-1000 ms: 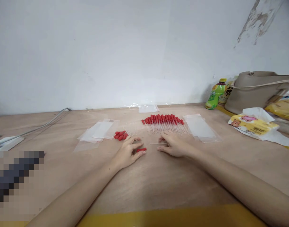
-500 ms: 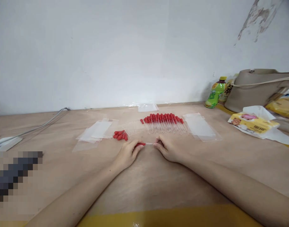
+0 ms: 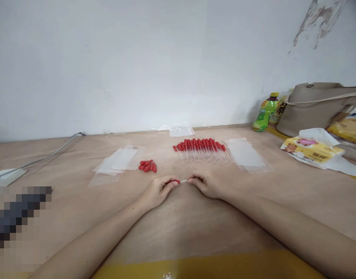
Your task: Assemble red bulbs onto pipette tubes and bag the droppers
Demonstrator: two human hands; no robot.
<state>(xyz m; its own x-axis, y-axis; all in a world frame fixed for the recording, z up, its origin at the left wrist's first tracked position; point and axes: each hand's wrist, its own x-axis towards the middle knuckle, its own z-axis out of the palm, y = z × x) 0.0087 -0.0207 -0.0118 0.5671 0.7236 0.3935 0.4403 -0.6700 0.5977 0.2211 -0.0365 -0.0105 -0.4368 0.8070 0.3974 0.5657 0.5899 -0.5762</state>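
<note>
My left hand [image 3: 162, 190] pinches a red rubber bulb [image 3: 176, 181], whose end shows between thumb and finger. From it a thin clear tube [image 3: 184, 181] runs across to my right hand [image 3: 205, 184], which grips the tube's other end. Just behind my left hand lies a small heap of red bulbs [image 3: 148, 166], and beside it are several loose clear tubes [image 3: 162, 156]. Behind my right hand, a row of clear droppers with red bulbs [image 3: 203, 149] is spread out.
Clear plastic bags lie on the left [image 3: 116, 161], on the right [image 3: 246, 154] and by the wall [image 3: 180, 132]. Further right are a green bottle [image 3: 265, 113], a grey bag [image 3: 314, 112] and a yellow tissue pack [image 3: 314, 152]. A cable [image 3: 56, 150] crosses the left.
My fingers have come slightly closer together, and less of the tube and bulb shows between them. My left hand has shifted slightly down. The bulb heap and dropper row look the same.
</note>
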